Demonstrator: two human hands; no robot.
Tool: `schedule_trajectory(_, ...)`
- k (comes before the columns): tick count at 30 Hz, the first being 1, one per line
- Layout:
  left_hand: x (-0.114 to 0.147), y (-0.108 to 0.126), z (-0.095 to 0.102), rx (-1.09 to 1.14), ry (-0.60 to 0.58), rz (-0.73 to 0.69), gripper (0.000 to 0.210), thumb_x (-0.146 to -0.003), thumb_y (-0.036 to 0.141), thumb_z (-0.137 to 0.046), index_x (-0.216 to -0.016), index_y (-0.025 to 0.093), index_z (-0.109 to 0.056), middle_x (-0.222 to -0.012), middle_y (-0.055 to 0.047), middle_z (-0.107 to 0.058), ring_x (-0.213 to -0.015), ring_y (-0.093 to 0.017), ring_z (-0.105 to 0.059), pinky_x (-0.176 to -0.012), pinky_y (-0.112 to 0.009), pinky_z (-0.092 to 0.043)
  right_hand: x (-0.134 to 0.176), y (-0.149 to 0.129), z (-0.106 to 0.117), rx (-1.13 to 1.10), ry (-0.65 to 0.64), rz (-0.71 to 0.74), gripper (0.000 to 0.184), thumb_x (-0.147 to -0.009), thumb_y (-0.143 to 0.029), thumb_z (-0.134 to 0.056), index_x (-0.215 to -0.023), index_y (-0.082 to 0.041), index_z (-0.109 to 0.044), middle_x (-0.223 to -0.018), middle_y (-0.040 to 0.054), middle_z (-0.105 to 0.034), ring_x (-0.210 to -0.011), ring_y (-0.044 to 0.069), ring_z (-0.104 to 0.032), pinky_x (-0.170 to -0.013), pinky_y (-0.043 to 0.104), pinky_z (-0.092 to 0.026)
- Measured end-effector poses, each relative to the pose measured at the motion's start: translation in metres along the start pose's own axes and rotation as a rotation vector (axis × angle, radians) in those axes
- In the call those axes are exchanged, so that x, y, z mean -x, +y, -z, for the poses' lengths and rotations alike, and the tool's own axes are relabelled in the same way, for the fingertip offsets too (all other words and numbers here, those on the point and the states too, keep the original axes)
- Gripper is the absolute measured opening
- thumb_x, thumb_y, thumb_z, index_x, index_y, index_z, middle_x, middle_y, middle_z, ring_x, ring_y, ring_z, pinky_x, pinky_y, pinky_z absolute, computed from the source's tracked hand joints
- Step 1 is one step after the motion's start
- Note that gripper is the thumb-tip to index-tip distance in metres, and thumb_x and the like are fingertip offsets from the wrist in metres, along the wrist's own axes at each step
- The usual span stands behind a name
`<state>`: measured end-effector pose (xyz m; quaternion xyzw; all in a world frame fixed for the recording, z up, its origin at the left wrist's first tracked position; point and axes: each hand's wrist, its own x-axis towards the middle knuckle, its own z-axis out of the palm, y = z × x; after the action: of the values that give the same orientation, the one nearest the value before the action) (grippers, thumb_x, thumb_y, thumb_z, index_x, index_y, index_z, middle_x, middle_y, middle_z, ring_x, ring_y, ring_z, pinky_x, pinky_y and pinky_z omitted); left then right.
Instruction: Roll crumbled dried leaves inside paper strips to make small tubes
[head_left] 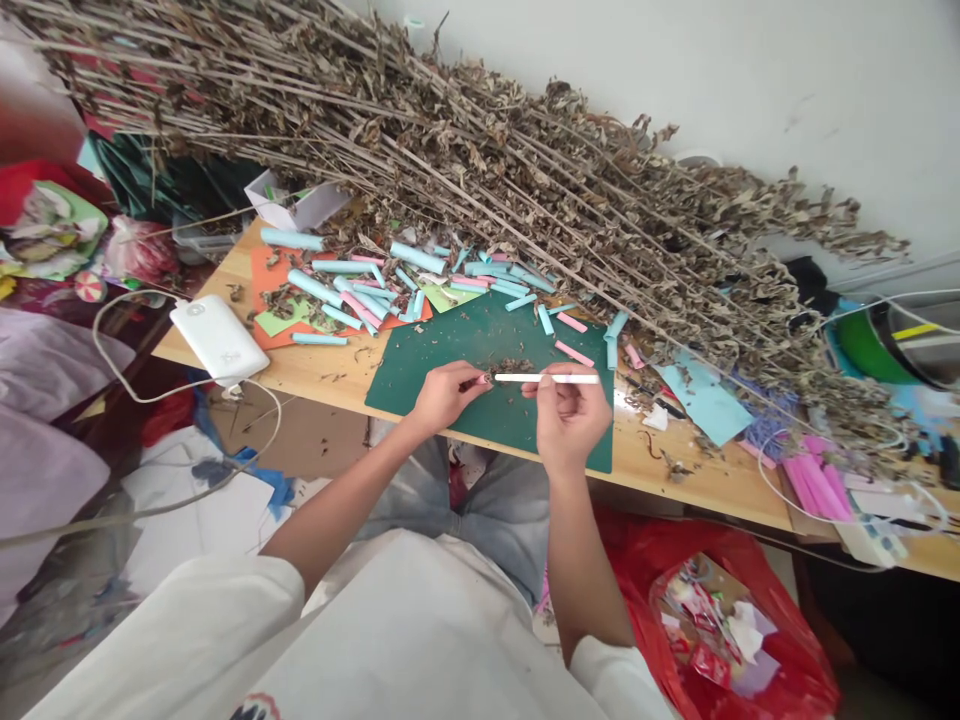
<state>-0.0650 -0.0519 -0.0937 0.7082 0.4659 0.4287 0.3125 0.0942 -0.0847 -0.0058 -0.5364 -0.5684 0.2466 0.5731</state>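
Observation:
My right hand [572, 412] is closed around a slim white pen-like stick [517, 378], held nearly level, its tip pointing left. Just left of that tip, my left hand [448, 394] pinches a small pink paper roll [485, 380], mostly hidden by the fingers. Both hands are over a dark green cutting mat [420, 370]. Crumbled dry leaves [517, 367] lie on the mat behind the stick. Rolled blue paper tubes [417, 258] and pink paper tubes [574, 353] are scattered along the far side.
A large bundle of dried leafy stalks [450, 150] spans the back of the wooden table [705, 490]. A white power bank [217, 338] with a cable sits at the left edge. Blue paper [705, 395] lies at right. Below hangs a red rubbish bag [637, 560].

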Motion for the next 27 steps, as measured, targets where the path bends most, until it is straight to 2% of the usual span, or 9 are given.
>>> schedule_trajectory(3, 0.000, 0.001, 0.001, -0.001, -0.005, 0.008, 0.018, -0.090, 0.032, -0.062, -0.090, 0.018, -0.073, -0.085, -0.003, -0.069, -0.071, -0.012, -0.059, -0.065, -0.022, -0.044, 0.007, 0.002, -0.007, 0.015, -0.030, 0.014, 0.011, -0.091, -0.033, -0.055, -0.094, -0.022, -0.053, -0.089, 0.0020, -0.060, -0.066, 0.012, -0.068, -0.062, 0.027, -0.059)
schedule_trajectory(8, 0.001, 0.001, 0.001, 0.011, -0.014, 0.010, 0.019, -0.091, 0.033, -0.061, -0.091, 0.018, -0.073, -0.085, -0.004, -0.069, -0.070, -0.012, -0.059, -0.064, -0.023, -0.043, 0.010, 0.009, -0.007, 0.106, -0.085, 0.056, 0.010, -0.091, -0.031, -0.054, -0.096, -0.022, -0.055, -0.094, 0.0043, -0.060, -0.071, 0.013, -0.067, -0.062, 0.027, -0.059)
schedule_trajectory(15, 0.001, 0.001, 0.001, 0.027, -0.007, 0.008, 0.021, -0.091, 0.034, -0.060, -0.092, 0.018, -0.073, -0.085, -0.005, -0.069, -0.071, -0.013, -0.060, -0.065, -0.023, -0.043, 0.003, 0.002, -0.011, 0.321, -0.242, 0.297, 0.005, -0.090, -0.022, -0.053, -0.093, -0.023, -0.057, -0.091, 0.0070, -0.064, -0.085, 0.018, -0.064, -0.067, 0.030, -0.058)
schedule_trajectory(21, 0.000, 0.002, 0.002, 0.011, -0.024, 0.027, 0.022, -0.091, 0.034, -0.059, -0.088, 0.017, -0.073, -0.082, -0.005, -0.068, -0.071, -0.013, -0.060, -0.066, -0.024, -0.044, -0.014, -0.007, -0.015, 0.335, -0.399, 0.218, 0.009, -0.091, -0.022, -0.049, -0.090, -0.022, -0.058, -0.091, 0.0059, -0.062, -0.080, 0.016, -0.063, -0.068, 0.027, -0.058)
schedule_trajectory(27, 0.000, 0.001, 0.001, 0.019, -0.004, 0.018, 0.019, -0.089, 0.034, -0.063, -0.088, 0.018, -0.073, -0.084, -0.004, -0.069, -0.070, -0.013, -0.060, -0.064, -0.023, -0.043, -0.022, -0.023, 0.000, 0.317, -0.311, 0.192, 0.008, -0.092, -0.026, -0.050, -0.091, -0.023, -0.057, -0.089, 0.0046, -0.061, -0.076, 0.015, -0.064, -0.066, 0.027, -0.059)
